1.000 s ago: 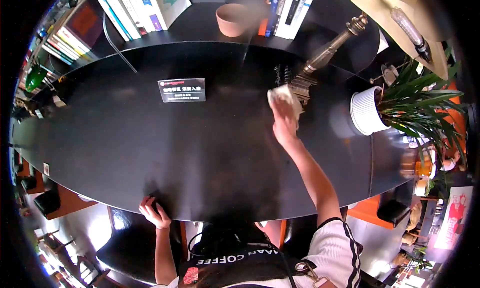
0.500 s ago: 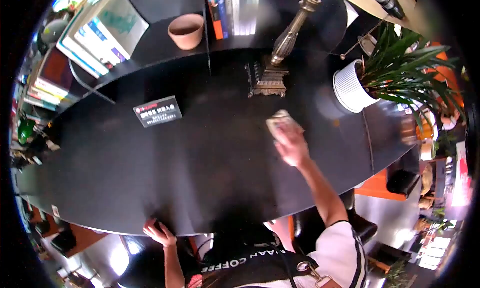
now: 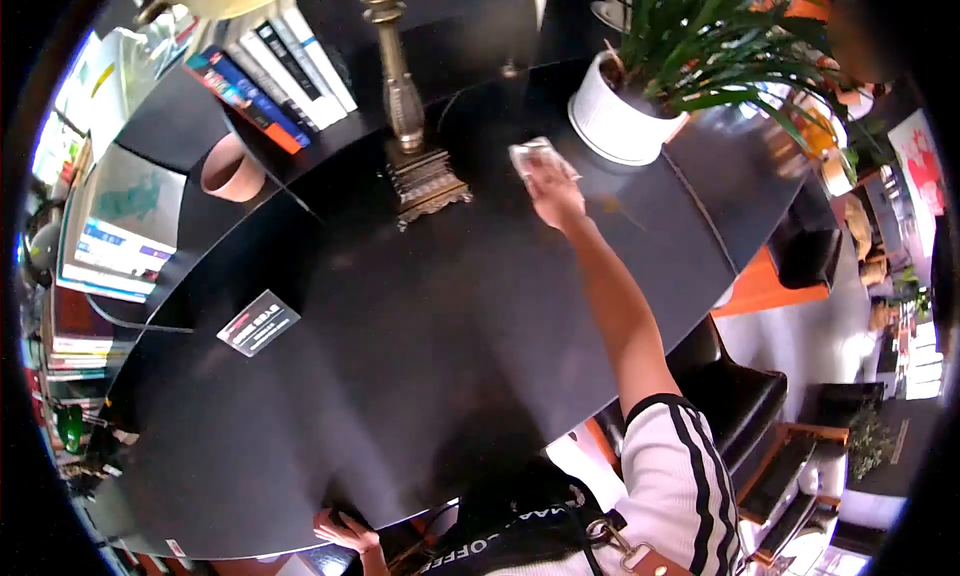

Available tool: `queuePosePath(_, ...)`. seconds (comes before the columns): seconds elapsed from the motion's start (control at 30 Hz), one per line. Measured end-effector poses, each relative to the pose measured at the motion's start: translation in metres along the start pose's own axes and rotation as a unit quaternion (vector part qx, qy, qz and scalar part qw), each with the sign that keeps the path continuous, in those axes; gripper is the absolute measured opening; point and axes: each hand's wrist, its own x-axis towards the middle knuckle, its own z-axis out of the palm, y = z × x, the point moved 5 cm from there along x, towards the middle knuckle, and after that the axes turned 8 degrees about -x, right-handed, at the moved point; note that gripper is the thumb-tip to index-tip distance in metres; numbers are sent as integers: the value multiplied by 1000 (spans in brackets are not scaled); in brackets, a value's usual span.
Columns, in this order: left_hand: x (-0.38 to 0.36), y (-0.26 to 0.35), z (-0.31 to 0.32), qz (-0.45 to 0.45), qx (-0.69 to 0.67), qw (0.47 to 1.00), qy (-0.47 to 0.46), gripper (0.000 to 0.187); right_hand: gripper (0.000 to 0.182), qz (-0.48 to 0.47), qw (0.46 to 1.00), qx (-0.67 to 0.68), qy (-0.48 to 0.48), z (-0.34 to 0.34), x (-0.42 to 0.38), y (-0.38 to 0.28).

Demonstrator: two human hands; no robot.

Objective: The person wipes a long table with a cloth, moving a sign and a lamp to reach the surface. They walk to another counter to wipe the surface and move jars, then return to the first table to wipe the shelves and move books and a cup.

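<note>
Two hands on the glossy black oval table (image 3: 420, 356). Right hand (image 3: 553, 194) reaches far across, palm flattened on a pale crumpled cloth (image 3: 535, 158), fingers spread over it, pressing rather than clenching. The cloth lies between the ornate brass lamp base (image 3: 425, 184) and the white ribbed plant pot (image 3: 618, 126), touching neither. Judgement: wiping here wants flat, even pressure and short strokes, steering clear of both. Left hand (image 3: 345, 529) curls closed over the table's near edge.

glossy black tabletop (image 3: 420, 326), brass-look metal lamp base (image 3: 425, 184), ribbed white ceramic pot (image 3: 615, 126)
</note>
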Motion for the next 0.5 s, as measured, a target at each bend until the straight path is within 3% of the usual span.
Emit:
queuePosePath(0.1, -17, -34, 7, -26, -17, 999, 15, 31, 46, 115, 992, 29, 47, -37, -68, 65)
queuePosePath(0.2, -13, -24, 5, 2, 51, 999, -14, 32, 47, 240, 969, -20, 51, -59, -146, 129)
queuePosePath(0.3, -34, -70, 15, 47, 79, 996, 17, 31, 47, 308, 945, -35, 105, -55, -183, 157)
queuePosePath(0.43, -28, -67, 14, 63, 88, 993, 37, 33, 52, 139, 982, -52, 120, -21, -213, 43)
queuePosePath(0.47, -27, -74, 17, 50, 92, 994, 34, 35, 51, 96, 992, -23, 79, -49, -222, -3)
queuePosePath(0.5, -28, -80, 18, 37, 98, 994, 31, 37, 52, 11, 999, -24, -24, -97, -225, -53)
